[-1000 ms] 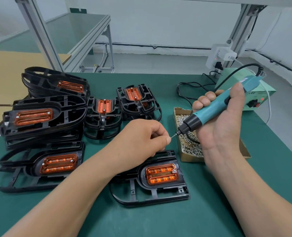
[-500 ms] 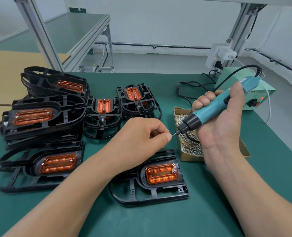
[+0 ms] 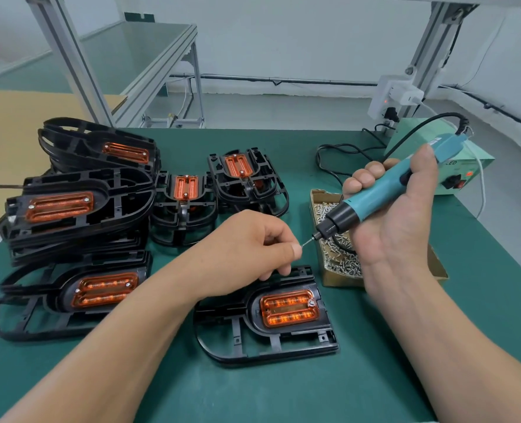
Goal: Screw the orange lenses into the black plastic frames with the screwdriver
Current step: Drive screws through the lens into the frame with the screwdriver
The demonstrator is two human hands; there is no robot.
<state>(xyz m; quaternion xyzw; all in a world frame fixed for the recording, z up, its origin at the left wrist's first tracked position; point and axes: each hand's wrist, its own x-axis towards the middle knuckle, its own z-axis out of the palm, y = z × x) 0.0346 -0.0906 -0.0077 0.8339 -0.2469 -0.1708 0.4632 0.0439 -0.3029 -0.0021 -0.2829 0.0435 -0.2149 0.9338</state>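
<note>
1. Orange lens [image 3: 289, 308] sits seated in the black plastic frame [image 3: 253, 346], which lies flat on the green table mat [image 3: 436, 315] nearest the person, below both hands. A silver screw head [image 3: 312, 303] shows at the lens's upper right corner.
2. Left hand [image 3: 247, 248] hovers over that frame's far edge with fingers curled. Thumb and forefinger pinch a tiny screw [image 3: 303, 244] at the tip of the bit.
3. Right hand [image 3: 396, 227] is wrapped round the teal screwdriver [image 3: 384, 190], which is tilted with its bit pointing down and left.
4. Cardboard box of screws [image 3: 341, 264] stands under the screwdriver, just beside the frame's far right corner.
5. Stacked frames [image 3: 70, 209] with orange lenses fill the left side, and a pale green power unit [image 3: 454, 166] stands at the far right.
</note>
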